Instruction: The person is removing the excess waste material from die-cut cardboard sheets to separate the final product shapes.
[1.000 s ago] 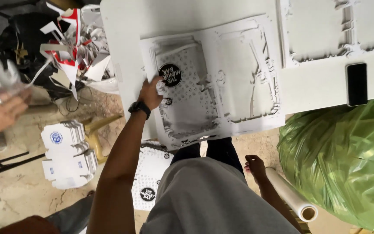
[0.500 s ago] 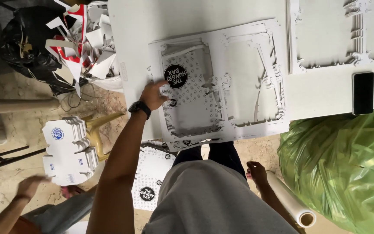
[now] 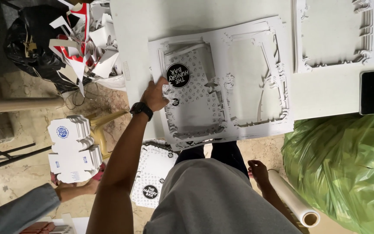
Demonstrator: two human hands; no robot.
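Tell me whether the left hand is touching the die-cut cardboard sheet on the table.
Touching. The head view shows the left hand with its fingers pressed on the patterned panel of the die-cut cardboard sheet.

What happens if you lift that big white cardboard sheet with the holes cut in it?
The die-cut cardboard sheet probably sags, since big windows leave only thin frames. It looks light. Those thin strips could tear where the left hand presses its printed panel.

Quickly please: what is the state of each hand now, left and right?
Left hand: fingers bent, pressing on the white die-cut cardboard sheet with the round black sticker; no closed grip.
Right hand: hanging open, holding nothing, beside the white paper roll.
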